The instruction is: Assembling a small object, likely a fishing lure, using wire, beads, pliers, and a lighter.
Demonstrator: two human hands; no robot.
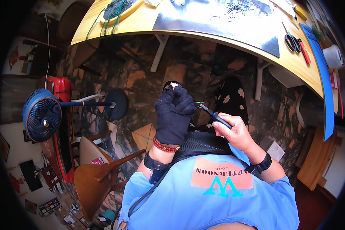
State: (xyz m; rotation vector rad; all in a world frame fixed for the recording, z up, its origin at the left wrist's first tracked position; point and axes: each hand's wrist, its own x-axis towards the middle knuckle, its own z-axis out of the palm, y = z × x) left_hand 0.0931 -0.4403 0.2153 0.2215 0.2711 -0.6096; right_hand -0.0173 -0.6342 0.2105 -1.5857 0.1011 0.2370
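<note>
My left hand (174,115), in a black glove with a bare fingertip showing, is closed in front of my lap. From its right side sticks out a thin green strand (197,102), pinched in the fingers; the rest of it is hidden. My right hand (234,131) is bare and wrapped round a slim tool with a dark blue handle (223,120). The tool's narrow metal tip (204,108) points up-left and lies close to the strand, just beside the gloved fingers. Whether tip and strand touch, I cannot tell.
Ahead is a wooden table (142,38) with a yellow-rimmed bowl (120,17) of green strands, a dark sheet (218,32) bearing small black pieces (241,9), scissors (293,42) and a red-handled tool (304,53). At left stand a blue fan (42,115) and a brown chair (90,188).
</note>
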